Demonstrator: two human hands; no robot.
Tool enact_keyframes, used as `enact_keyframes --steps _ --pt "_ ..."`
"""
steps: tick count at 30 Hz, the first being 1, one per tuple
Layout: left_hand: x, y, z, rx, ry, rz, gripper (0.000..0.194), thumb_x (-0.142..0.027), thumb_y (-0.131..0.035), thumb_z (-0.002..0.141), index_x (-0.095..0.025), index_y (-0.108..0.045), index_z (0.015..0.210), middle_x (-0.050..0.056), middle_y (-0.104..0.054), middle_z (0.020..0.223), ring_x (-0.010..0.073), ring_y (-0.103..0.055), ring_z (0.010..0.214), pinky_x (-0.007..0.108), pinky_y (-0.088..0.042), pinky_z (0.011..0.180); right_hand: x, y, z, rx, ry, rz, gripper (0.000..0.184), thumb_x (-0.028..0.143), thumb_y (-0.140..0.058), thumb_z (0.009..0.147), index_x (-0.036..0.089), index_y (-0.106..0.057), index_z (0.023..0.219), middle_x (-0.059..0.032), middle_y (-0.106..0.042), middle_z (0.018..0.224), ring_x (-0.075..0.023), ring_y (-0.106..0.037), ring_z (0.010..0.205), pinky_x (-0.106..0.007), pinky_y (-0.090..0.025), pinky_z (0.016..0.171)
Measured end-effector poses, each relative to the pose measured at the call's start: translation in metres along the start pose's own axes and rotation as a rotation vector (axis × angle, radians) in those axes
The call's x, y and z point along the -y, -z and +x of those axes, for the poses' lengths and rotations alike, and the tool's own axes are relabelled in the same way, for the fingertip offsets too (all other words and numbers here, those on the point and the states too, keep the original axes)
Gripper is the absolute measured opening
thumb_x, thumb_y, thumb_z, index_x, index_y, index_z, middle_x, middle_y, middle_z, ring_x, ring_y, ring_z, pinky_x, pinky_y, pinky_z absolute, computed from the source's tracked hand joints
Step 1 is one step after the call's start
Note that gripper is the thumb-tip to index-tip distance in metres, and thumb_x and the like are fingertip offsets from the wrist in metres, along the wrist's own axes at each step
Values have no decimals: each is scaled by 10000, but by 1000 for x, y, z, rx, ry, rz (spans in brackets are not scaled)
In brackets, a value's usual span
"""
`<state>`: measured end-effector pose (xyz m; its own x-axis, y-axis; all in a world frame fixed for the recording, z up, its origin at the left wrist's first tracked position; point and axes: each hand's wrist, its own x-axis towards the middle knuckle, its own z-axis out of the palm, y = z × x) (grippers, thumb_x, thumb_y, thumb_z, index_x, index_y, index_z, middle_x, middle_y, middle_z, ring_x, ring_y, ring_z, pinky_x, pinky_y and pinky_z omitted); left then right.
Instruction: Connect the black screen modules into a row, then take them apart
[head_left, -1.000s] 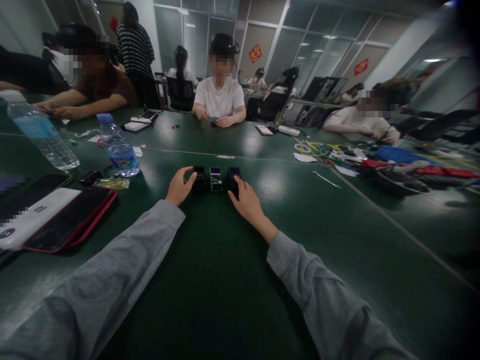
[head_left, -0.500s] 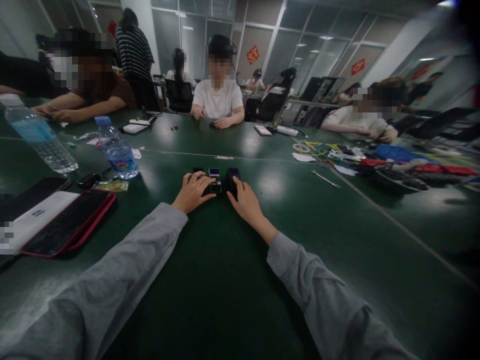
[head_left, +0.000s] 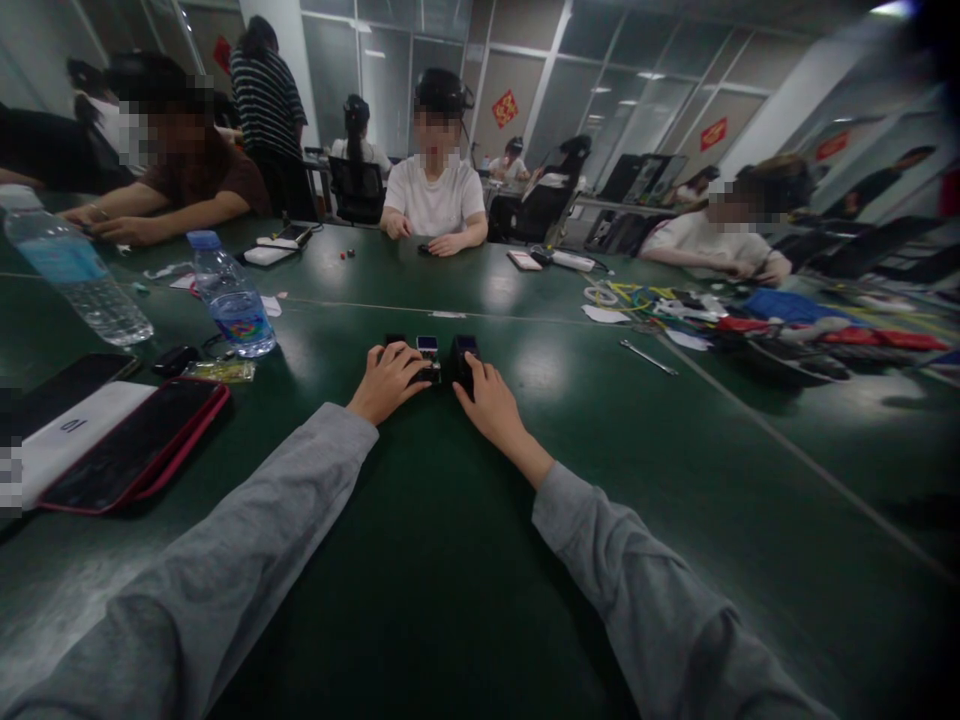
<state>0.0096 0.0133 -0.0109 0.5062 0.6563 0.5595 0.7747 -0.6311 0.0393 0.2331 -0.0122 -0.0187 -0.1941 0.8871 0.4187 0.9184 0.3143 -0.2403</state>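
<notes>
On the green table, my left hand [head_left: 387, 382] is arched over a small dark device with a shiny silvery part, its thumb and fingers closed around it; the palm hides most of the piece. A small block with a bluish, screen-like top [head_left: 427, 344] shows just beyond those fingertips. A dark piece [head_left: 394, 340] is partly visible behind the knuckles. To the right, my right hand [head_left: 486, 396] grips a small black box [head_left: 460, 348], thumb at its near side and fingers on its top and right side. A narrow gap separates the two hands.
Two water bottles [head_left: 238, 312] stand at left, near phones [head_left: 135, 440] and a small yellowish packet [head_left: 221, 371]. A wrench [head_left: 649, 358] lies right of my hands. Cables [head_left: 630, 298] and cloth [head_left: 799, 308] are heaped farther right. Several people sit around the table [head_left: 540, 580].
My left fingers have shifted slightly on the device, and the thumb sits a little higher. The right hand keeps its hold on the black box. The view has moved very slightly.
</notes>
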Motion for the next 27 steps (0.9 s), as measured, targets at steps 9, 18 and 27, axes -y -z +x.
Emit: enact_keyframes --steps 9,18,27 --pt "-1 -1 0 -11 22 -32 352 -406 -557 927 -285 -622 1251 98 -633 1242 314 -431 1243 522 -242 1028 1 0 -1 -1 -3 -3 561 360 -450 975 128 -329 1471 -173 -546 1198 -310 -551 1078 -451 -500 902" --pt "1 0 0 -4 11 -22 370 -416 -550 930 -261 -616 1260 108 -620 1257 323 -422 1250 518 -258 1009 0 1 -1 -5 -6 16 559 355 -464 969 130 -338 1464 -166 -545 1187 -300 -559 1055 -436 -515 879" --pt "-1 3 0 2 31 -54 445 -499 -533 920 -251 -598 1283 112 -600 1283 325 -423 1250 517 -257 1023 2 4 -1 7 -12 11 561 350 -471 969 123 -338 1464 -167 -546 1193 -302 -557 1055 -434 -515 880"
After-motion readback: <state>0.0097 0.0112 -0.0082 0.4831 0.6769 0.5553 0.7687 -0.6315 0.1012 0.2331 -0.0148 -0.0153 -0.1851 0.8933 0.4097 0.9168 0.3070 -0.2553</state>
